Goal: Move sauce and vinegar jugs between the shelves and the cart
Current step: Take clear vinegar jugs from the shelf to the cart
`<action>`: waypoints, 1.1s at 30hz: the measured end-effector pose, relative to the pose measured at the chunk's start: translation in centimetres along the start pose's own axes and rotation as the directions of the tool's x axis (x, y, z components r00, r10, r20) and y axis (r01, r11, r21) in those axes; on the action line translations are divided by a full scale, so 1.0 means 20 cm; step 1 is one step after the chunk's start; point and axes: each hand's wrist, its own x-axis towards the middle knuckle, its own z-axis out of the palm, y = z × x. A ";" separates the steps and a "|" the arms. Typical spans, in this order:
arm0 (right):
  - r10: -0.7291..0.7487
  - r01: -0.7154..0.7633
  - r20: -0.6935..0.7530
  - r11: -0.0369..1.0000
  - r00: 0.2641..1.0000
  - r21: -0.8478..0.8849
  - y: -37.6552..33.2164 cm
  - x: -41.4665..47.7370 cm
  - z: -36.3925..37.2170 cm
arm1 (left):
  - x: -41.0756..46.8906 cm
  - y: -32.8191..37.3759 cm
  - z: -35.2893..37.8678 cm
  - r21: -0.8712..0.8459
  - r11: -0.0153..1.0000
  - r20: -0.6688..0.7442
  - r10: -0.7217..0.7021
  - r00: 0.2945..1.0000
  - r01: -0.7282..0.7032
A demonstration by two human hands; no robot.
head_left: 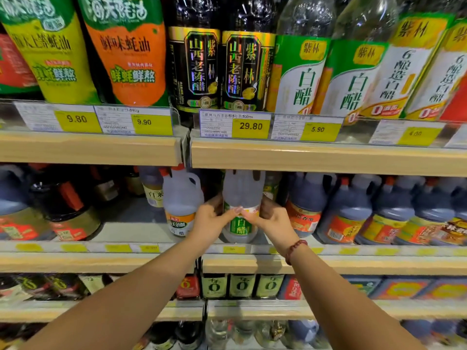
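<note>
Clear plastic makes up the vinegar jug (240,193), which stands straight up near the middle of the frame, at the front edge of the middle shelf (151,231). Its long side runs up and down, and its top goes up behind the wooden board (328,157) of the shelf above.

Both hands are on it. The left hand (211,219) reaches in from the lower left and holds the jug's left side. The right hand (271,221), with a bead bracelet (294,248) on its wrist, reaches in from the lower right and holds the right side. The fingers (266,207) of each hand curl around toward the back of the jug. The two thumbs (236,210) press on the front, tips almost touching just above the green label. So the jug sits right between the hands, and both are just as near. Both arms are stretched out long.

Another clear jug (180,195) stands just beside it on the left, and dark jugs (305,198) stand just beside it on the right. I think the jug must slide straight toward the person, low enough to miss the board above. No cart can be seen
</note>
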 end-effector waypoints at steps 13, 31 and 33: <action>0.038 -0.041 -0.026 0.993 0.999 -0.112 0.11 -0.06 0.02 | -0.02 -0.16 -0.01 -0.017 1.000 0.012 0.024 1.000 -0.024; -0.246 0.158 -0.143 0.878 0.959 -0.451 0.06 -0.10 0.11 | -0.10 -0.20 0.10 -0.021 0.975 -0.252 0.208 0.945 -0.220; -0.260 0.167 -0.134 0.863 0.956 -0.477 0.09 -0.06 0.12 | -0.07 -0.23 0.12 0.000 0.976 -0.300 0.207 0.931 -0.217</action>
